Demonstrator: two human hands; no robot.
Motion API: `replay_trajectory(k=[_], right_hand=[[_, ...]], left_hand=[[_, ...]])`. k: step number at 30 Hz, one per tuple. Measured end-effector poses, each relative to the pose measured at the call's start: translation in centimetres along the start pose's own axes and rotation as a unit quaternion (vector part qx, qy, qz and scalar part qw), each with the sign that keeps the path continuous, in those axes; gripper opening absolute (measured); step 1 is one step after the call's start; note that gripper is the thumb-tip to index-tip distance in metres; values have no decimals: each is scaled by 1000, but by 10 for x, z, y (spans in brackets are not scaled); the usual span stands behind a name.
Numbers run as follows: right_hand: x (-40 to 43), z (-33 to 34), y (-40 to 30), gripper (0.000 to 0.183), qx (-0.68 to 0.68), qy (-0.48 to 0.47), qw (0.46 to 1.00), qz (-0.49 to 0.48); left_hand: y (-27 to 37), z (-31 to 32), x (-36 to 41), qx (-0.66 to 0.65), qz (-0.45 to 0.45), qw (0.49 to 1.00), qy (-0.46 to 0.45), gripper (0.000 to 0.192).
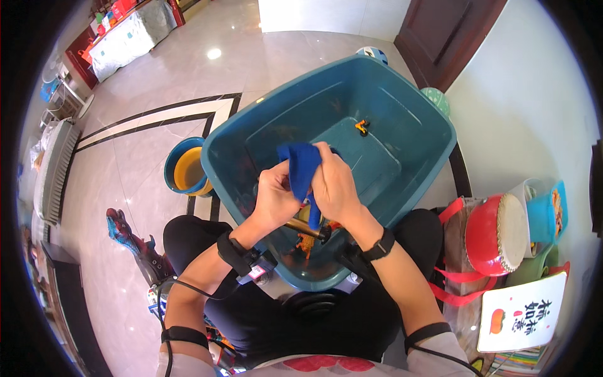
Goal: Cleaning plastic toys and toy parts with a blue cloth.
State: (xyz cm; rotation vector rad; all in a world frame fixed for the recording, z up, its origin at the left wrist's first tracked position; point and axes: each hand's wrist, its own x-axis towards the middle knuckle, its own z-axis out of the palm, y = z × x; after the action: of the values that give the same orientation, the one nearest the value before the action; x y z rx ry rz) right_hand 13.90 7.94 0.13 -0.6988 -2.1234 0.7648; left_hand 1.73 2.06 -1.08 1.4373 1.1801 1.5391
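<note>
A blue cloth [302,167] is bunched between my two hands, above a large teal plastic tub [325,94]. My left hand [274,195] grips it from the left, and my right hand [337,184] grips it from the right. Whatever the cloth may wrap is hidden by my fingers. Below my hands, a brown-gold cylindrical object [304,227] with a dark end lies in the tub's near part. An orange toy figure [305,245] is beside it. Farther back on the tub floor sits a small orange-and-black toy [362,127].
Nested blue and yellow buckets [188,165] stand left of the tub. A dinosaur toy [134,240] is by my left knee. To my right are a red drum [492,235], a white board bearing writing [523,313] and a light-blue container [541,212]. Behind the tub are balls [435,100] near the wall.
</note>
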Motion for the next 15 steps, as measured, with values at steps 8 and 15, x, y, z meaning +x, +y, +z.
replay_trajectory(k=[8,15], right_hand=[[7,-8,22,39,613,144,698,341],[4,-50,13,70,726,93,659,173]], left_hand=[[14,-4,6,-141,-12,990,0,18],[16,-56,32,-294,81,950,70,15]])
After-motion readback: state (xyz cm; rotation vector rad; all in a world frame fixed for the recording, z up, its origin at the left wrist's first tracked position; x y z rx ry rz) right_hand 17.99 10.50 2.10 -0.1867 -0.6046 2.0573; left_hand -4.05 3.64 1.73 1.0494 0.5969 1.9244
